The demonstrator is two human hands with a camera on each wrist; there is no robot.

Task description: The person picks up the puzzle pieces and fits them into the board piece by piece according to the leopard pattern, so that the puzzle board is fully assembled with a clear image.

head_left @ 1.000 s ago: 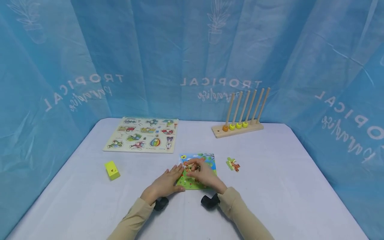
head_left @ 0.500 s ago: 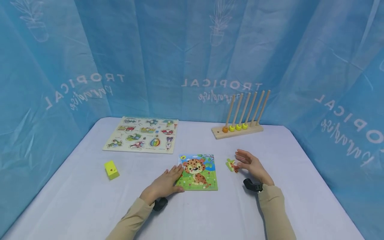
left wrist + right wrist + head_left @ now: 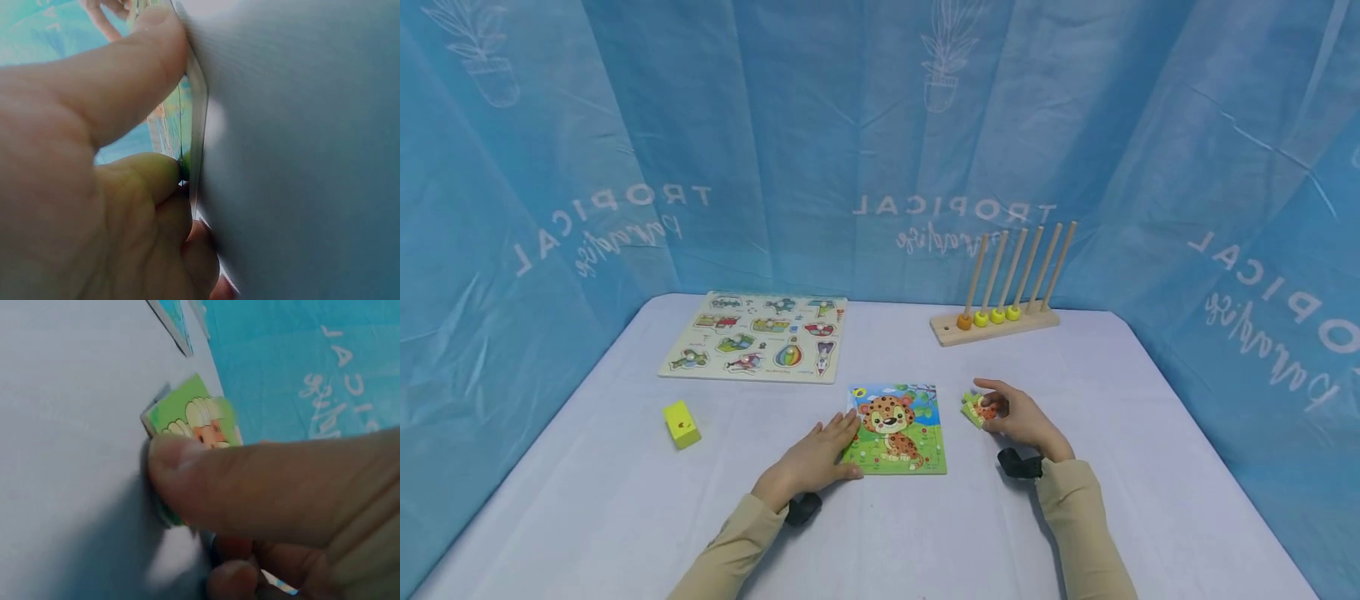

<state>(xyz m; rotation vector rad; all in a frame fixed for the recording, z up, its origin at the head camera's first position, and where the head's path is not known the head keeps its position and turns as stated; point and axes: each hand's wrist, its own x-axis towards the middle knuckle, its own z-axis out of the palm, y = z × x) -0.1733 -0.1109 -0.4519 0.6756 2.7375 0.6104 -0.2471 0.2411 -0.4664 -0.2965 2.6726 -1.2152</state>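
A square leopard jigsaw puzzle point(image 3: 895, 429) lies flat in the middle of the table in the head view. My left hand point(image 3: 811, 458) rests along its left side, thumb at the near corner and fingers extended; the left wrist view has the thumb point(image 3: 147, 56) against the board's edge. To the right of the puzzle, my right hand point(image 3: 1026, 423) pinches a jigsaw piece point(image 3: 976, 408) between thumb and fingers. Up close in the right wrist view, this jigsaw piece point(image 3: 187, 406) is green with cream paws and an orange patch, partly covered by the thumb.
Behind on the left lies a vehicle peg puzzle board point(image 3: 752, 337). A yellow block point(image 3: 681, 425) sits in front of it. At the back right stands a wooden peg rack point(image 3: 992, 327) with one orange and several yellow beads. Blue curtain point(image 3: 880, 150) encloses the table's back and sides.
My right hand has left the leopard puzzle, moved right to the loose jigsaw piece and now grips it; the piece has shifted slightly. My left hand stays in place.
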